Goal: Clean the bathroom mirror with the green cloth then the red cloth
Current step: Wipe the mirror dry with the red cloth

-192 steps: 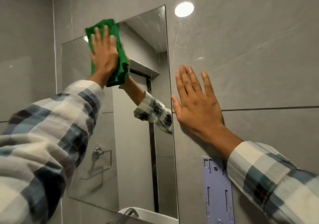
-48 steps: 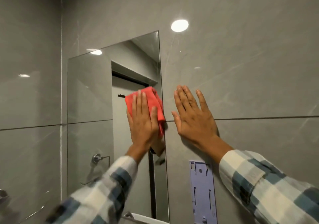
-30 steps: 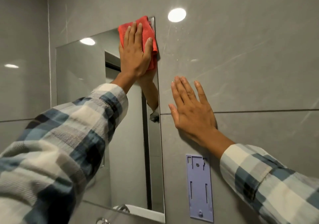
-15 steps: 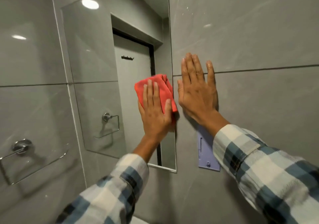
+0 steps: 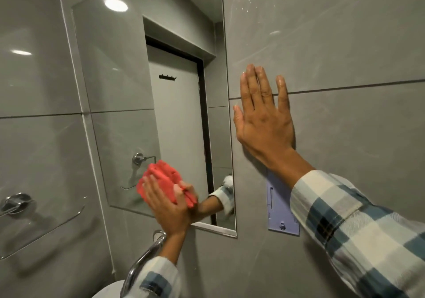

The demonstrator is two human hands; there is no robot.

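Low on the glass, the left hand [image 5: 169, 208] presses a bunched red cloth [image 5: 164, 180] against the bathroom mirror [image 5: 128, 95], fingers spread over it and thumb pinching its lower right fold, near the mirror's bottom edge. Just right of the mirror, the right hand [image 5: 264, 123] lies flat and open on the grey tiled wall [image 5: 345, 44], holding nothing. Below its wrist, a lilac plastic bracket [image 5: 279, 208] is fixed to the wall. A chrome tap [image 5: 143, 258] curves up beneath the left wrist.
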